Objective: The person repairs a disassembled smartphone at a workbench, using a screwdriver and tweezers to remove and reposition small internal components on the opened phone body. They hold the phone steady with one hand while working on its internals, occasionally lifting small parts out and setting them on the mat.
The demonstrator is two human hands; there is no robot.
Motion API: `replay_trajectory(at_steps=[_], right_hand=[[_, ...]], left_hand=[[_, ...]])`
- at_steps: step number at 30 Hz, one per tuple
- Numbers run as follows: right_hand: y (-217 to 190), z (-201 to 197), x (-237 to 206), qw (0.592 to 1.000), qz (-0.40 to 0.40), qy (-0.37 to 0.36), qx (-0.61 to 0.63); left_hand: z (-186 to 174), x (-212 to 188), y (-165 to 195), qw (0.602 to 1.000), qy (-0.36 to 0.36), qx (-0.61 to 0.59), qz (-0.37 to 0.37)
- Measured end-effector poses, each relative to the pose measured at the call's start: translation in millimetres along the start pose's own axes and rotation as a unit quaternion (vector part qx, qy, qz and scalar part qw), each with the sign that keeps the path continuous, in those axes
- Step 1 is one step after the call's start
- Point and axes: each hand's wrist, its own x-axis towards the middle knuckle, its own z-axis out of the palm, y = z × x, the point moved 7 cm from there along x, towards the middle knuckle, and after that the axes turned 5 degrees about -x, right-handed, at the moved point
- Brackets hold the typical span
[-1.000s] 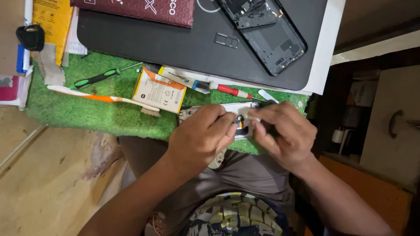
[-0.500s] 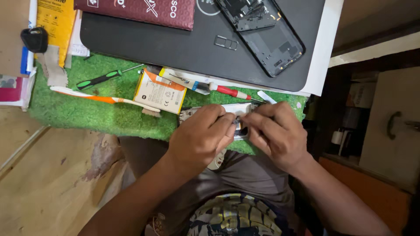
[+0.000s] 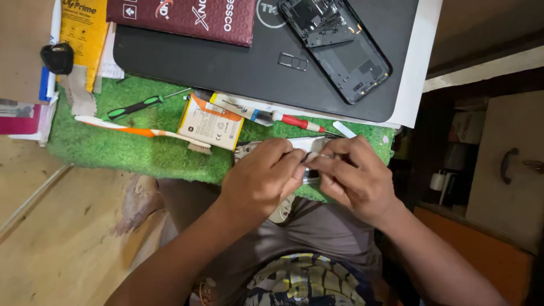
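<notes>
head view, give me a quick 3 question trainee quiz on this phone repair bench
1. True or false: both hands, left hand and right hand, meet over one small part on the green turf mat.
2. Where does the opened phone shell lie? A. on the closed laptop B. on the mat
3. Which tool lies just left of the phone battery?

Key: 1 true; 2 A; 3 the orange-handled toothbrush.

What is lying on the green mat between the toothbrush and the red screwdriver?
In the head view, a flat yellow and white phone battery lies between the toothbrush and the red screwdriver, on the green mat.
</notes>
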Motion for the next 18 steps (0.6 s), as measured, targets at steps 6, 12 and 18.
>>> replay_trajectory(at_steps=[6,12,18], right_hand=[[5.6,-3.5,-0.4,0.999,0.037,0.020,0.014],[9.7,-5.8,-1.2,0.997,0.067,0.033,-0.032],[19.1,-5.9,-1.6,0.989,0.115,0.033,0.085]], left_hand=[[1.1,0.2,-0.2,1.000,0.003,0.007,0.008],[3.1,-0.8,-1.7,1.000,-0.009,0.004,0.000],[0.8,-0.9,-1.2,1.000,0.001,-0.012,0.000]])
